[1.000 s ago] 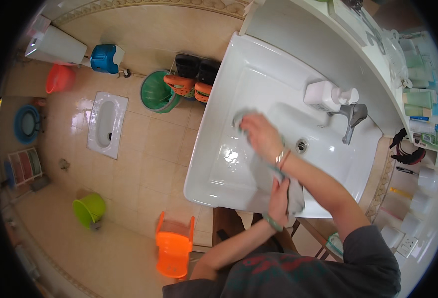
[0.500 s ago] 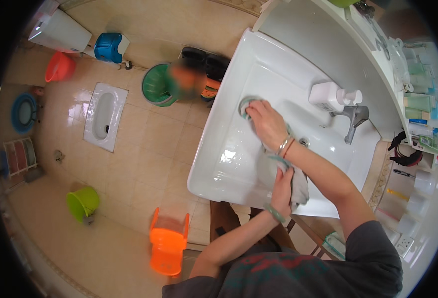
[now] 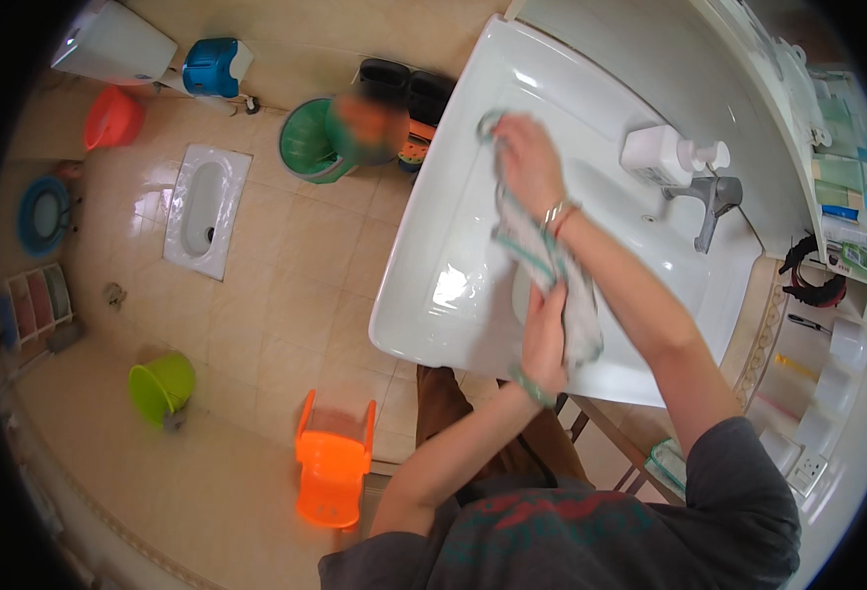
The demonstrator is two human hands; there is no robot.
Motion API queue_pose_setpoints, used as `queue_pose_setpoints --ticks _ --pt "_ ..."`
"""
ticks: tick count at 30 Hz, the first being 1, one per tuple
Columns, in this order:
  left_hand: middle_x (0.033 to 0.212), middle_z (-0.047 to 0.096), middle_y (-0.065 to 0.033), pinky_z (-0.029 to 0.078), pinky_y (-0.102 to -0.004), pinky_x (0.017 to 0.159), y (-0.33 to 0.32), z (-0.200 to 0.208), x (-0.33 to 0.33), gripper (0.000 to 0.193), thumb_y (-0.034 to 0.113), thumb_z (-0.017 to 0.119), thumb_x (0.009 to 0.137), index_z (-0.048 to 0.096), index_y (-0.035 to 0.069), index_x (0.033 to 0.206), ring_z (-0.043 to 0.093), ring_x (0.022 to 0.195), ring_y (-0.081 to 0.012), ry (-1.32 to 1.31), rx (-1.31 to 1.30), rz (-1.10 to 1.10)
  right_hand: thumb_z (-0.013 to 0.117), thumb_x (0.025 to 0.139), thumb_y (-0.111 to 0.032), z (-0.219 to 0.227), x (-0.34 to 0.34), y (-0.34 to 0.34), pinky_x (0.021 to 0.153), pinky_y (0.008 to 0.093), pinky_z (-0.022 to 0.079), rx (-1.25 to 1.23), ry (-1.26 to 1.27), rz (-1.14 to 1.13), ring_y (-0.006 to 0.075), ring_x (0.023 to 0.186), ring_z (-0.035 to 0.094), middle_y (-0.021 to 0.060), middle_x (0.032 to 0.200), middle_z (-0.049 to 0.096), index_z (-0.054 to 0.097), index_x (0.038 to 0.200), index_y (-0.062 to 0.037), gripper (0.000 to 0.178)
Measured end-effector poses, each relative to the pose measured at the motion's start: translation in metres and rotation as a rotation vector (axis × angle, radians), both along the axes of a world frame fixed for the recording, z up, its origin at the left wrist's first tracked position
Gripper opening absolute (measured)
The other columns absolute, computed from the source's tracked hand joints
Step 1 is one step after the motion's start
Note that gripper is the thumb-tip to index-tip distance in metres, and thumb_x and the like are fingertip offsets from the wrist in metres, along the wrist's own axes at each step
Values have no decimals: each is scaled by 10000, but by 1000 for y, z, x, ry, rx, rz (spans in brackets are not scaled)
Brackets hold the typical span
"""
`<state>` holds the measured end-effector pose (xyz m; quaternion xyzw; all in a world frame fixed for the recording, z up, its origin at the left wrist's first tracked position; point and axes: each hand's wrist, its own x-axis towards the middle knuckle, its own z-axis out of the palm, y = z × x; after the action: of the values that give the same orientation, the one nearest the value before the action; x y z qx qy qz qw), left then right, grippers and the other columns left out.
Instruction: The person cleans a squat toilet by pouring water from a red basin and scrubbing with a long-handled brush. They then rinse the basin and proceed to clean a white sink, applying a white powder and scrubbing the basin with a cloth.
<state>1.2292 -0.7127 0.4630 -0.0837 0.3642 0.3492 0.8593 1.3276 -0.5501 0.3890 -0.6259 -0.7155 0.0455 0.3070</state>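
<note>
Over the white washbasin (image 3: pixel 433 246) I hold a pale grey cloth with green edging (image 3: pixel 573 310), stretched lengthwise between my hands. My left hand (image 3: pixel 546 339), with a green bangle at its wrist, is closed on the lower part of the cloth near the basin's front edge. My right hand (image 3: pixel 530 162) is farther in, over the basin's left half, its fingers curled round the cloth's upper end. A small loop of green-edged cloth pokes out past those fingertips. My right wrist and forearm cover part of the cloth.
A white pump bottle (image 3: pixel 658 157) stands beside the grey tap (image 3: pixel 714 202) on the basin's right rim. Left of the basin are a green bin (image 3: pixel 306 147) and an orange chair (image 3: pixel 333 472). Shelves with bottles and tubes (image 3: pixel 841 172) line the right wall.
The cloth, bunched near my left hand before, now lies drawn out longer between both hands. My right hand has moved slightly farther away, and the whole view has shifted a little.
</note>
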Motion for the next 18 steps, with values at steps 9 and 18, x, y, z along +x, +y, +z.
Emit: queue_pose_setpoints --ticks 9,18 --pt "1139 554 -41 492 -344 836 -151 -1 -18 318 171 412 967 409 159 1284 579 994 -184 -33 -293 -105 548 706 13 27 -61 -174 828 327 475 -411 259 450 240 972 530 36 1062 573 604 897 -71 216" --pt "1066 574 -48 522 -356 780 -113 -13 -18 303 201 447 950 407 145 1245 600 920 -189 -154 -147 -40 548 695 22 23 -55 -136 768 337 475 -213 97 398 251 920 530 28 1013 574 602 867 -64 200"
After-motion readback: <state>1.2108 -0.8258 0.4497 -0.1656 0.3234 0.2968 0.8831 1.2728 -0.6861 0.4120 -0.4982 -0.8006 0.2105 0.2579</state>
